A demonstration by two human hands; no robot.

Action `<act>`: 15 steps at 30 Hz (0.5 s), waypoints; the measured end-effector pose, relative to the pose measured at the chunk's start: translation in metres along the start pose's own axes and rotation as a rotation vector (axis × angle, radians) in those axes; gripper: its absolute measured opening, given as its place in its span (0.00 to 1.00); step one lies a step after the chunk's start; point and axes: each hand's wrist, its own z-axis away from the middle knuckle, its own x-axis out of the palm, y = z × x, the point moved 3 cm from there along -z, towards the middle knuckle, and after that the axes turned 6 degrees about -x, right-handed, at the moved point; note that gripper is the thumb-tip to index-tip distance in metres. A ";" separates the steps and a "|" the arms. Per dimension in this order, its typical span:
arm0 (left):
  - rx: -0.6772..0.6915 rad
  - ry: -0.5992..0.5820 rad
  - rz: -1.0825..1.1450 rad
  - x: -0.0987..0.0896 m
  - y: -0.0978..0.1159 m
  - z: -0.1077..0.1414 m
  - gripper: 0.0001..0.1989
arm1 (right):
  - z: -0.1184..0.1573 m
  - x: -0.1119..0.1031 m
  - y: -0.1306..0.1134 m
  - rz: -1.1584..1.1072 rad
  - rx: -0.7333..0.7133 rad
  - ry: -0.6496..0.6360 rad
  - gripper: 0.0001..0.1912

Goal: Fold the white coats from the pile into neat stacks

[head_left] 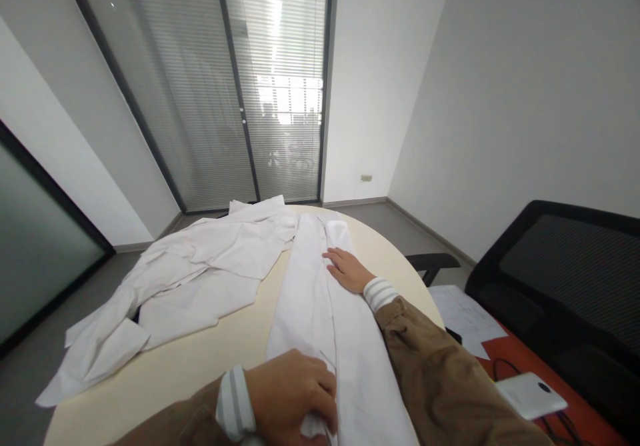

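A long white garment (305, 293), folded lengthwise into a strip, lies on the round cream table (240, 339) in front of me. My left hand (295, 393) is closed at its near end, fingers curled round a bunched bit of the cloth. Farther up the strip, my right hand (347, 271) rests flat with fingers stretched out, holding nothing. Another white garment (200, 259), spread out and wrinkled, covers the table's left side and hangs over the edge. Part of the near end of the folded garment is below the frame.
At the right stands a black mesh office chair (575, 266). Beside the table, papers (465, 313), a white box-like device (533, 395) and dark cables lie on a red surface (505, 353). A glass partition with blinds (200, 99) is behind the table.
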 end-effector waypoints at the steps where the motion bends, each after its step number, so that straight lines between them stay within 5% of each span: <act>1: 0.022 -0.016 0.016 0.002 0.000 0.001 0.07 | 0.000 0.000 0.000 -0.003 0.002 0.002 0.23; 15: 0.013 -0.086 -0.008 -0.002 0.023 0.002 0.04 | 0.000 0.001 0.000 0.013 0.018 -0.009 0.23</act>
